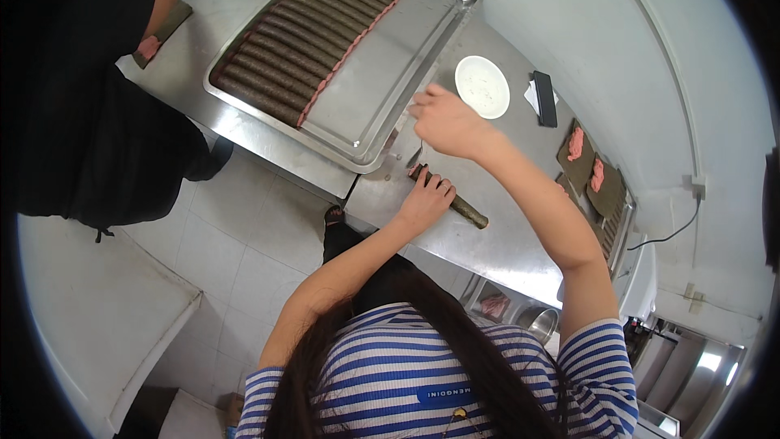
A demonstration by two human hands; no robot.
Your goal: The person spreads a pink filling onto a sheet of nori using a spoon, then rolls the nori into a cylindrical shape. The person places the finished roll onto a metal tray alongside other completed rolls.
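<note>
A dark green seaweed roll [470, 212] lies slantwise on the steel table, with pink filling showing at its far end. Across its upper part rests my left hand [426, 200], fingers bent over it and holding it down. My right hand [447, 120] is raised just beyond that end, closed round a small tool with a thin metal blade [416, 154]. The blade points down close to the roll's pink end; the handle is hidden in my fingers. Left of my hands, a big metal tray [382, 73] holds several finished-looking seaweed rolls [284, 57] in a row.
A white bowl [483, 87] and a black phone [545, 99] on white paper stand beyond my right hand. At the right, seaweed sheets [578, 164] carry pink paste. Another person [89, 114] in black works at the left beside a seaweed sheet [168, 36]. A metal bowl [538, 323] sits below the table.
</note>
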